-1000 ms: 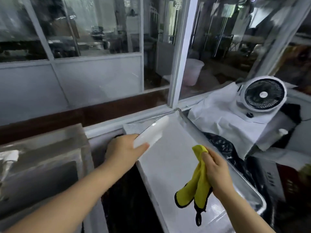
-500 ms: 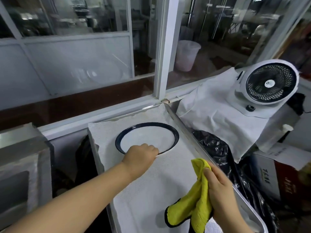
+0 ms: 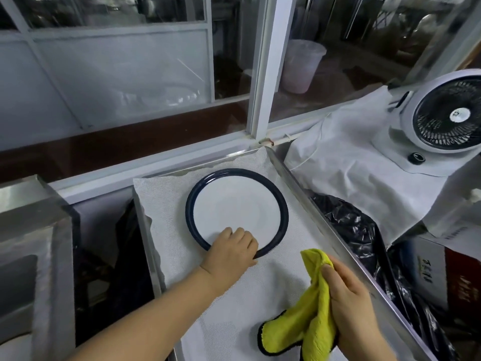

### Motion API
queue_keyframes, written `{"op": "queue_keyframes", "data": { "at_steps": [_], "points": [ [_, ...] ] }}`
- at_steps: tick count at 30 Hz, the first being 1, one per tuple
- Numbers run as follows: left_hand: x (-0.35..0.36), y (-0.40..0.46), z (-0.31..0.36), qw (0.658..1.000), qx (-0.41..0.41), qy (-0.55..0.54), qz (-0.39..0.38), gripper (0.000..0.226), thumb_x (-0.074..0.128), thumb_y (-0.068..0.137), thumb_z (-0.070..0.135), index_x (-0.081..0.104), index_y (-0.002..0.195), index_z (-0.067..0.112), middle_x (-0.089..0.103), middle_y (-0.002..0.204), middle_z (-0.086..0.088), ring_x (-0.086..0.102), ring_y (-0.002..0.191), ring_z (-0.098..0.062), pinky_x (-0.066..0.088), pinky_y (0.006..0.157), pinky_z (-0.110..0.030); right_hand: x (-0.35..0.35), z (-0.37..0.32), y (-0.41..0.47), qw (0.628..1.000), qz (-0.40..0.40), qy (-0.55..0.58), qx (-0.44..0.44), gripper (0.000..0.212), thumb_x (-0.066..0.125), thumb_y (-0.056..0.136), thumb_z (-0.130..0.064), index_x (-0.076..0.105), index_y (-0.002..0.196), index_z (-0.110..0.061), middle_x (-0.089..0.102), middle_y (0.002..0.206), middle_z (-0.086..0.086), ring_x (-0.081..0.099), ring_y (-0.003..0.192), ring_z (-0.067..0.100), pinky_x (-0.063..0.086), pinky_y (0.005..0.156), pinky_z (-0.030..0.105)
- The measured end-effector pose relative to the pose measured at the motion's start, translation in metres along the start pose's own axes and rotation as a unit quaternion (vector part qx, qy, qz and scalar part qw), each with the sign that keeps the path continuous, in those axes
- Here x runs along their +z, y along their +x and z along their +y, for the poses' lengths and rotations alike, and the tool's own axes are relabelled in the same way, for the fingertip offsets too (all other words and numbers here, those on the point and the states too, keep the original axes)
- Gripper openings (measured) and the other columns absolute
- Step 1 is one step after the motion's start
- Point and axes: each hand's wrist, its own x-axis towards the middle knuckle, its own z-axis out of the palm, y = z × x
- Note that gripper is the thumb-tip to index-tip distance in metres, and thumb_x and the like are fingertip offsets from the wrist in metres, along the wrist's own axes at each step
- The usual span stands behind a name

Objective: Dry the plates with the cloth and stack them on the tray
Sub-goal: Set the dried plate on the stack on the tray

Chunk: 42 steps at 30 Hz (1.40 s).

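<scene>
Nearest the camera, at about five o'clock, the right hand (image 3: 348, 303) gripped a bunched yellow cloth (image 3: 304, 316) with a black edge, fingers curled round it, the cloth hanging above the near part of the tray (image 3: 346, 246). The tray was metal and lined with a white mesh sheet (image 3: 169, 230). Just past the cloth, near the middle of the view, the left hand (image 3: 231, 254) lay on the near rim of a white plate (image 3: 239, 204) with a dark blue rim; its fingers were curled over that edge, holding it. The plate lay flat on the sheet in the far part of the tray. At three o'clock lay crumpled black plastic (image 3: 346, 220). Farther off, at two o'clock, a white fan (image 3: 447, 115) stood on a white cover (image 3: 346, 157). At twelve o'clock stood a window frame (image 3: 268, 74), with a pale bucket (image 3: 302, 66) behind the glass.
</scene>
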Motion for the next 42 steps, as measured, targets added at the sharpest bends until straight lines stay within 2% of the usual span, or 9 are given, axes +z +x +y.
{"op": "queue_keyframes", "data": {
  "at_steps": [2, 5, 12, 16, 18, 20, 26, 30, 42],
  "points": [
    [-0.001, 0.002, 0.003, 0.998, -0.019, -0.033, -0.04, 0.052, 0.078, 0.051, 0.067, 0.067, 0.069, 0.02, 0.057, 0.065, 0.008, 0.054, 0.06, -0.011, 0.045, 0.056, -0.022, 0.005, 0.001, 0.003, 1.0, -0.007, -0.003, 0.004, 0.024, 0.057, 0.091, -0.013, 0.073, 0.09, -0.031, 0.07, 0.067, -0.007, 0.059, 0.051, 0.005, 0.048, 0.045, 0.017],
    [-0.01, -0.001, 0.002, 0.995, -0.067, -0.074, -0.019, 0.056, 0.078, 0.042, 0.071, 0.065, 0.067, 0.022, 0.056, 0.064, 0.009, 0.055, 0.061, -0.01, 0.046, 0.059, -0.021, 0.016, -0.006, 0.008, 0.999, -0.048, -0.012, 0.011, 0.025, 0.057, 0.09, -0.015, 0.074, 0.091, -0.033, 0.069, 0.068, -0.003, 0.06, 0.053, 0.01, 0.05, 0.046, 0.023],
    [-0.036, -0.056, -0.048, 0.97, -0.189, -0.153, 0.017, 0.047, 0.093, 0.041, 0.029, 0.071, 0.08, 0.013, 0.065, 0.079, 0.0, 0.064, 0.075, -0.022, 0.053, 0.07, -0.032, 0.082, -0.051, 0.04, 0.969, -0.151, -0.127, -0.146, 0.019, 0.057, 0.087, -0.032, 0.068, 0.093, -0.047, 0.068, 0.08, -0.01, 0.063, 0.074, 0.006, 0.049, 0.064, 0.019],
    [-0.036, -0.06, -0.066, 0.966, -0.193, -0.169, -0.007, 0.032, 0.087, 0.059, 0.018, 0.074, 0.087, 0.01, 0.068, 0.088, -0.001, 0.064, 0.089, -0.024, 0.053, 0.076, -0.036, 0.132, -0.047, 0.065, 0.835, -0.216, -0.463, -0.204, 0.032, 0.046, 0.094, -0.046, 0.058, 0.121, -0.034, 0.051, 0.128, 0.006, 0.042, 0.12, 0.03, 0.034, 0.095, 0.038],
    [-0.027, -0.059, -0.07, 0.964, -0.185, -0.183, -0.047, 0.024, 0.067, 0.084, 0.024, 0.069, 0.105, 0.012, 0.063, 0.108, 0.001, 0.053, 0.11, -0.02, 0.044, 0.092, -0.034, 0.14, -0.032, 0.061, 0.742, -0.241, -0.596, -0.192, 0.038, 0.039, 0.093, -0.053, 0.056, 0.12, -0.032, 0.038, 0.137, 0.004, 0.032, 0.122, 0.03, 0.031, 0.095, 0.043],
    [-0.02, -0.061, -0.072, 0.96, -0.187, -0.2, -0.064, 0.022, 0.059, 0.091, 0.024, 0.068, 0.106, 0.011, 0.061, 0.108, 0.001, 0.049, 0.112, -0.017, 0.044, 0.09, -0.034, 0.142, -0.016, 0.052, 0.706, -0.222, -0.627, -0.244, 0.039, 0.036, 0.094, -0.048, 0.057, 0.118, -0.025, 0.037, 0.137, 0.004, 0.035, 0.116, 0.029, 0.033, 0.088, 0.041],
    [-0.025, -0.061, -0.071, 0.951, -0.207, -0.227, -0.015, 0.02, 0.088, 0.058, 0.01, 0.071, 0.067, 0.007, 0.064, 0.068, -0.003, 0.065, 0.071, -0.021, 0.051, 0.047, -0.028, 0.16, 0.002, 0.034, 0.693, -0.216, -0.596, -0.344, 0.035, 0.037, 0.095, -0.042, 0.064, 0.107, -0.023, 0.044, 0.13, -0.003, 0.038, 0.106, 0.025, 0.028, 0.074, 0.035],
    [-0.015, -0.061, -0.071, 0.945, -0.243, -0.216, -0.044, 0.024, 0.058, 0.091, 0.032, 0.067, 0.105, 0.014, 0.06, 0.106, 0.003, 0.052, 0.107, -0.013, 0.046, 0.076, -0.03, 0.145, 0.004, 0.037, 0.688, -0.227, -0.586, -0.362, 0.036, 0.037, 0.095, -0.042, 0.068, 0.102, -0.024, 0.045, 0.132, -0.005, 0.041, 0.105, 0.023, 0.034, 0.077, 0.033],
    [-0.026, -0.072, -0.072, 0.948, -0.217, -0.213, -0.094, 0.03, 0.045, 0.095, 0.016, 0.059, 0.122, 0.017, 0.054, 0.124, 0.006, 0.042, 0.119, -0.012, 0.047, 0.085, -0.031, 0.109, -0.03, 0.061, 0.619, -0.109, -0.713, -0.311, 0.024, 0.045, 0.088, -0.014, 0.063, 0.105, -0.015, 0.051, 0.118, 0.003, 0.045, 0.099, 0.028, 0.034, 0.068, 0.032]
  ]
}}
